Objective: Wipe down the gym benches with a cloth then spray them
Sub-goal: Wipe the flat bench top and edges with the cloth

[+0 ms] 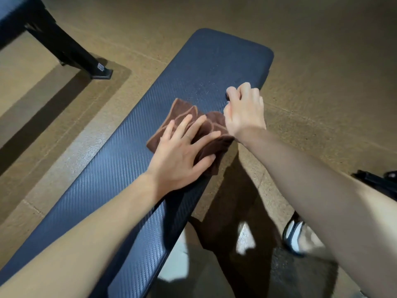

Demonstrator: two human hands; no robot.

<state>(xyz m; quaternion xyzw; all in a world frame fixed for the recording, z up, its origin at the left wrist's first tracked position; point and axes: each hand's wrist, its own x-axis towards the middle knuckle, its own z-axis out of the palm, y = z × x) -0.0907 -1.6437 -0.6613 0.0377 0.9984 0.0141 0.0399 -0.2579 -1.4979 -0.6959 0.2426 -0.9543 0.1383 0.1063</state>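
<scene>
A long dark blue padded gym bench [120, 168] runs from lower left to upper right. A crumpled brown cloth [189, 117] lies on it near its right edge. My left hand [182, 155] presses flat on the cloth with fingers spread. My right hand [245, 110] is curled over the bench's right edge just beyond the cloth, fingertips on the pad. Fine droplets speckle the pad [204, 87] ahead of the cloth. No spray bottle is in view.
A second bench with a black metal leg [64, 48] stands at the upper left. Tan speckled floor [322, 61] surrounds both. My shoe [294, 235] is on the floor to the right, and a black object [373, 181] sits at the right edge.
</scene>
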